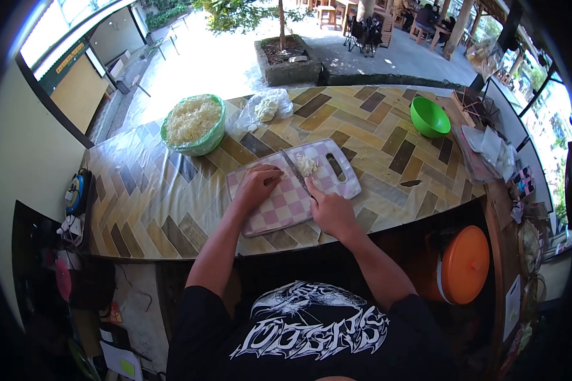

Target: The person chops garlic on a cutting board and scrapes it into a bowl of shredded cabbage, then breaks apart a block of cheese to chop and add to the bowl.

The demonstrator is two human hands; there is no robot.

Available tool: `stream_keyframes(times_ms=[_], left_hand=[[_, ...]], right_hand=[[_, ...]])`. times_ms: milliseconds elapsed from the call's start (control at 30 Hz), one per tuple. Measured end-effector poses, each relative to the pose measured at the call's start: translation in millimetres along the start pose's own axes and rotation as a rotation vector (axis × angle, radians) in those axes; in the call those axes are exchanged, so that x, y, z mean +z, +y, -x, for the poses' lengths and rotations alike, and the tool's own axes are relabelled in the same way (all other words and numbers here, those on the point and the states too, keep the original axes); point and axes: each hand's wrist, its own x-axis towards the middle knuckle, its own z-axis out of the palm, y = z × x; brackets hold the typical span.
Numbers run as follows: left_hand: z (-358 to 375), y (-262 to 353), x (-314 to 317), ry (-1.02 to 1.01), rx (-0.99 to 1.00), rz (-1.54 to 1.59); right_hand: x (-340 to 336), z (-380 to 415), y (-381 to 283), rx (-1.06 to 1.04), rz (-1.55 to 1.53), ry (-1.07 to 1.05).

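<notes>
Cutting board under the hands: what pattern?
Pink-and-white checks on the cutting board, head view.

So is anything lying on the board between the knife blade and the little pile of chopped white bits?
Nothing visible does. The right hand holds the knife, whose blade lies right beside the chopped white pile on the checkered cutting board. The left hand rests flat on the board, on the blade's other side.

The cutting board [286, 197] looks like smooth, matt plastic in pink-and-white check. The knife [295, 171] blade is dull metal. A glossy, wrinkled plastic sheet covers the table [375, 133]. The green bowl [429, 116] is shiny plastic, and the bag [264, 109] is thin, crinkled film.
</notes>
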Motion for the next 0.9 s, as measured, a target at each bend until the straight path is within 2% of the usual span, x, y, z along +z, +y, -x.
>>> stream_keyframes(times_ms=[233,333,533,767,900], left_hand=[[-4.2,0.5,5.9,0.041,0.039,-0.028],[-3.1,-3.1,9.4,0.06,0.072,-0.067],[0.5,2.6,6.0,0.055,0.108,-0.133],[-0.1,1.2,4.8,0.041,0.118,-0.16],[0.8,4.5,3.4,0.045,0.109,-0.165]], right_hand=[[24.9,6.4,-15.5,-0.052,0.115,0.031],[36.7,-0.1,-21.7,-0.018,0.141,-0.06],[-2.5,-31.9,-28.1,-0.049,0.03,-0.052],[20.4,-22.1,-45.5,0.047,0.083,-0.094],[3.7,-25.3,-42.5,0.057,0.017,-0.092]])
